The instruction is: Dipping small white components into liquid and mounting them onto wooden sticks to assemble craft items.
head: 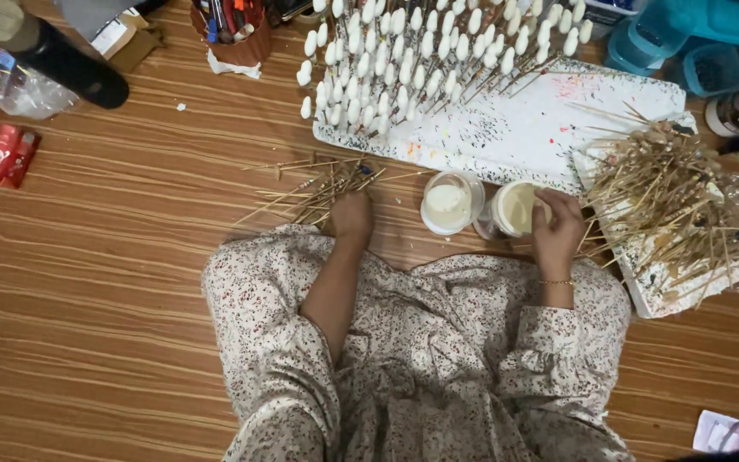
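My left hand [351, 214] is down on the wood-grain floor [130, 282], fingers curled shut onto the loose bamboo sticks [318, 188] fanned out there — gripping some of them, though how many I cannot tell; my right hand [558, 229] is wrapped around a small round jar [515, 208] of pale paint, holding it tilted on its side, mouth toward the left; just beside it, touching or nearly so, sits a second open jar [448, 202] of white paint, upright; both jars are at the near edge of a paint-speckled white foam board [540, 128]; stuck upright in the board's far left part is a dense cluster of sticks with white oval tips [404, 51]; to my right a smaller white foam block [660, 287] carries a messy heap of bare sticks [669, 192] — my right hand is just beside that heap; floral sleeves cover both forearms partway; a thin gold bracelet [558, 282] is on the right wrist.
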